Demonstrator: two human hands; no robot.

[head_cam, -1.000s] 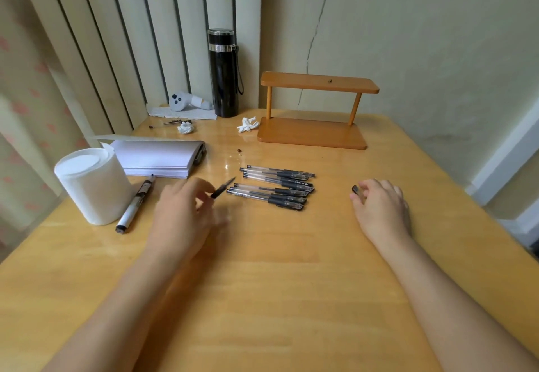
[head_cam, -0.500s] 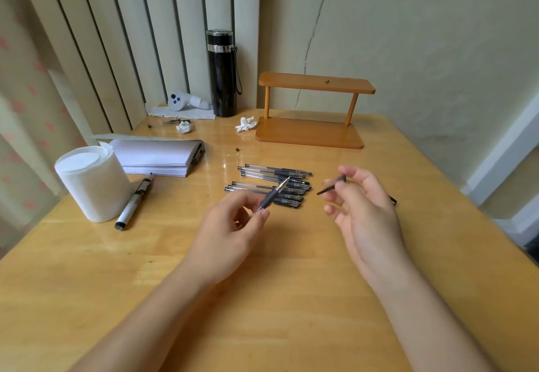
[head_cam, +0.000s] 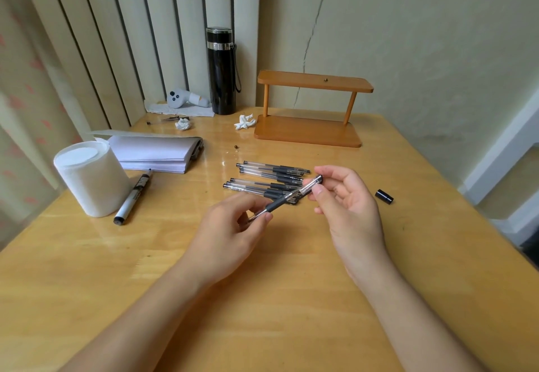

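Over the pen pile (head_cam: 277,170), I'm pinching the pen (head_cam: 287,198) at its tip with my left hand (head_cam: 230,234), at its barrel with my right hand (head_cam: 347,205). Gripping this lightly, I'm risking dropping it among them.

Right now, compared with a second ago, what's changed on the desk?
The left hand carried its black tip piece right, the right hand lifted a clear barrel off the table, and both now hold them joined as one pen. The pile of pens, black cap and marker stayed put.
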